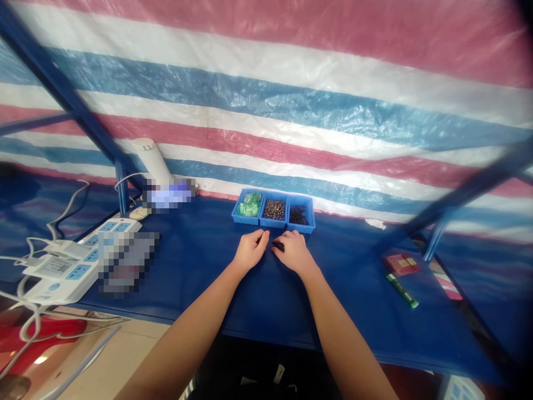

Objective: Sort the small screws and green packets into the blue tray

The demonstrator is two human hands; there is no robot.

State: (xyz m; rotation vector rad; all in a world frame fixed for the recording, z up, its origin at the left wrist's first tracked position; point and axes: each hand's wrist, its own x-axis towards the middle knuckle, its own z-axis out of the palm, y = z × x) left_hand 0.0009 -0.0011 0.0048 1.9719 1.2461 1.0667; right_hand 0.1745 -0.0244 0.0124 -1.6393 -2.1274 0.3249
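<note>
Both of my hands rest close together over the blue tabletop, in front of three joined blue bins. My left hand (251, 248) is closed, thumb against fingers; whatever it may pinch is too small to make out. A small black piece (278, 245) sits between the thumb and fingers of my right hand (293, 253). Green-and-white packets fill the left bin (246, 220). Small brass-and-dark parts (274, 209) are heaped in the middle bin (272, 224). Thin black pieces (297, 215) lie in the right bin (307, 228).
A large white power strip (79, 272) with plugs and cables lies on the left, beside a blurred-out flat item (130, 261). On the right are a red box (402, 264) and a green narrow pack (402, 290). Blue frame bars slant at both sides; striped sheeting hangs behind.
</note>
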